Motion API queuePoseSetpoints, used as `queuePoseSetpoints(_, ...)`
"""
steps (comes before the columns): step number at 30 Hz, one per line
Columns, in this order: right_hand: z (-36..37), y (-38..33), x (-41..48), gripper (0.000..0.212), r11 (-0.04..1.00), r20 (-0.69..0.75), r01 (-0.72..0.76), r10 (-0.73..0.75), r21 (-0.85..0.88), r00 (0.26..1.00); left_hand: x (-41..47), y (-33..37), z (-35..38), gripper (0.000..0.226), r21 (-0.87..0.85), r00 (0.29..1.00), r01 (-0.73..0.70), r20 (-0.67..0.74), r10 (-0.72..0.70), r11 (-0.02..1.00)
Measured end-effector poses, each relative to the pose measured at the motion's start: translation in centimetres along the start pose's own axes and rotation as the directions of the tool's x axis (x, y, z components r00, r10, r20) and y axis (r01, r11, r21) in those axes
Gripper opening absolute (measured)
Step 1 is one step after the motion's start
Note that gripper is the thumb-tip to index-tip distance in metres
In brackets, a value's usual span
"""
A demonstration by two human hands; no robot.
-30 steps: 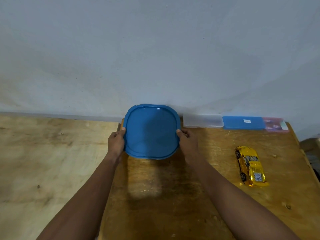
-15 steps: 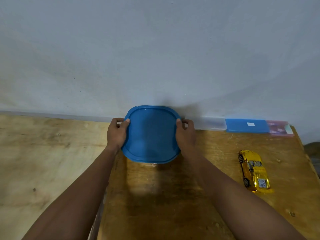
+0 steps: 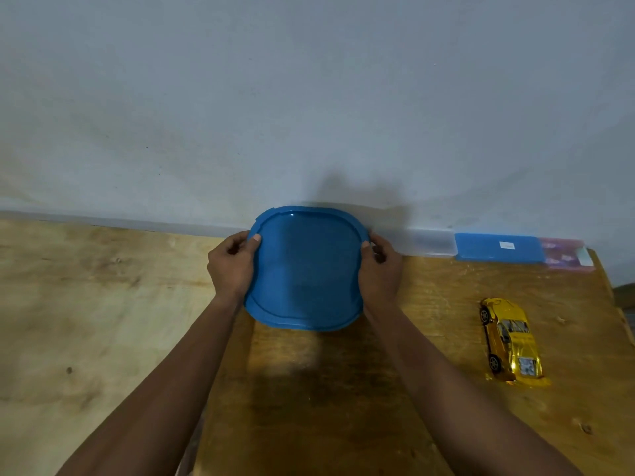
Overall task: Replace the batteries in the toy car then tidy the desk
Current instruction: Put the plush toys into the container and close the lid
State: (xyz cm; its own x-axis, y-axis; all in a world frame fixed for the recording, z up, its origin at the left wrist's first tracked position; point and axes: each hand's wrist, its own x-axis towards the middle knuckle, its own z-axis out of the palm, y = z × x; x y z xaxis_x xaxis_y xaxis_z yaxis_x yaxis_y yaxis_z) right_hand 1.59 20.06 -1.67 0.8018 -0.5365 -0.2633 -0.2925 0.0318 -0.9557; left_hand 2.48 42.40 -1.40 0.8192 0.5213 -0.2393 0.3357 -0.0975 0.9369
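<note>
Both hands, left (image 3: 233,266) and right (image 3: 380,269), grip the blue container (image 3: 305,269) (toy car (image 3: 510,340) well apart).

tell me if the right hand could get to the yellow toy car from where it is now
Probably yes. The right hand grips the blue container, so it must let go first; bare desk lies between it and the yellow toy car.

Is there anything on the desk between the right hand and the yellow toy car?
Nothing visible. Between the right hand, which grips the blue container, and the toy car lies only bare desk. The three flat cases sit farther back along the wall, out of that path.
</note>
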Motion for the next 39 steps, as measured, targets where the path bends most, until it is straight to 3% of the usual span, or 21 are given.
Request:
queuePoseSetpoints(11,0.6,-0.6,0.8,0.012,0.992,0.08,-0.126,0.125,0.007,0.989,1.3,0.3,0.5,0.041,-0.019,0.987,0.117,0.113,-0.114,0.993)
queuePoseSetpoints(15,0.3,-0.8,1.4,0.019,0.966,0.136,-0.257,0.257,-0.019,0.957,1.6,0.9,0.4,0.023,-0.091,0.927,0.294,0.269,-0.261,0.951)
queuePoseSetpoints(18,-0.1,-0.9,1.9,0.022,0.96,0.109,-0.279,0.279,-0.015,0.954,1.7,0.7,0.9,0.017,-0.067,0.894,0.325,0.348,-0.283,0.943)
queuePoseSetpoints(24,-0.5,-0.1,2.5,0.037,0.978,0.093,-0.186,0.195,-0.097,0.976,1.2,0.2,2.3,0.025,-0.053,0.915,0.229,0.351,-0.197,0.972)
queuePoseSetpoints(29,-0.4,0.1,3.0,0.036,0.982,0.151,-0.115,0.137,-0.15,0.979,2.6,-0.7,1.9,0.037,0.076,0.919,0.17,0.348,-0.186,0.983)
queuePoseSetpoints(39,-0.4,0.0,2.7,0.039,0.986,0.16,-0.023,0.049,-0.166,0.986,2.1,-0.6,2.1,0.037,0.13,0.957,0.014,0.286,-0.051,0.991)
